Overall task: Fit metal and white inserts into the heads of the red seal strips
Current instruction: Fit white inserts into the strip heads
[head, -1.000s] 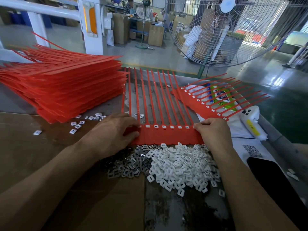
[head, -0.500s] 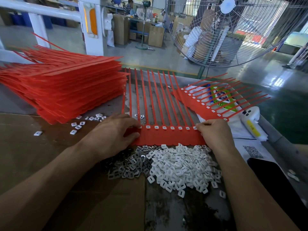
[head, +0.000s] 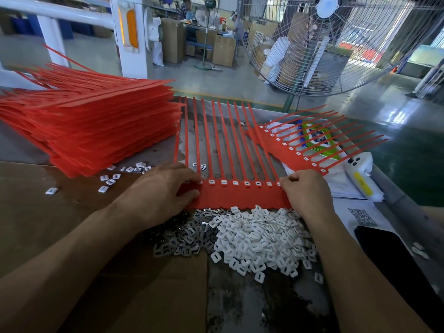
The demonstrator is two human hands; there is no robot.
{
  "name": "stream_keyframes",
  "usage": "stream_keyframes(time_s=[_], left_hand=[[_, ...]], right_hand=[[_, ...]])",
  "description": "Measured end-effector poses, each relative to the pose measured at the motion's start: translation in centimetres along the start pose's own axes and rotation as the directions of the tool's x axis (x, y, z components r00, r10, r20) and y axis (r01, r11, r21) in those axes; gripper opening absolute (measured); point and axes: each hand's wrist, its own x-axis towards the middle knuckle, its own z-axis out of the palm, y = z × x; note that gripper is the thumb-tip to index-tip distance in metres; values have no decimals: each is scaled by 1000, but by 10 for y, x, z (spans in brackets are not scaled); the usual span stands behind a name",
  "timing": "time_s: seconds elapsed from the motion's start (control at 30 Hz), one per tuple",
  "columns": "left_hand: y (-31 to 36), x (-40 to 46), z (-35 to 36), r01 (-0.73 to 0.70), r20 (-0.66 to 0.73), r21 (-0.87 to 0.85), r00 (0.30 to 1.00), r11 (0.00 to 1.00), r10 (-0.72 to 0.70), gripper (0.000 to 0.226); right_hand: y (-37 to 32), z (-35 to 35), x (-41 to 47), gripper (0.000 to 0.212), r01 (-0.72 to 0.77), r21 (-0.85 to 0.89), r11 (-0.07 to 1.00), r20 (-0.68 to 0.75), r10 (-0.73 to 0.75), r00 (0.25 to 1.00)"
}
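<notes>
On the desk (head: pixel 240 308), cardboard (head: pixel 72 212) lies left, fan (head: pixel 324 44) behind; both hands (head: pixel 158 195) (head: pixel 306 193) pinch the strip (head: pixel 240 195), fingertips hidden.

Bright daylight, glossy floor glare, wide-angle edge distortion

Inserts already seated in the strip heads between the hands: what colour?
White inserts with a dark centre slot, in the red strip; head view.

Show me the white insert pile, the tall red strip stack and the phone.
white insert pile (head: pixel 262 239), head view, middle of the heap
red strip stack (head: pixel 96 131), head view, front edge
phone (head: pixel 394 260), head view, dark screen
</notes>
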Motion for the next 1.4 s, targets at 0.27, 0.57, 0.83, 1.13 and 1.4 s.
stream_keyframes(time_s=[0.27,0.57,0.83,1.13,1.4], left_hand=[[0,1,0,-2,3,8,1000,1000,2,35],[0,0,0,-12,-2,-2,1000,1000,12,35],[-1,0,2,-9,-14,1,1000,1000,9,34],[0,0,1,-18,-18,4,1000,1000,18,33],[0,1,0,-15,-17,13,1000,1000,15,33]], right_hand=[[0,1,0,30,25,-36,999,3,-24,1000],[4,-3,-3,24,17,104,994,-1,-17,1000],[4,-1,3,25,-30,77,997,34,27,999],[3,1,-3,28,30,-7,1000,-20,-30,999],[1,-5,-9,19,79,54,995,-85,-74,994]])
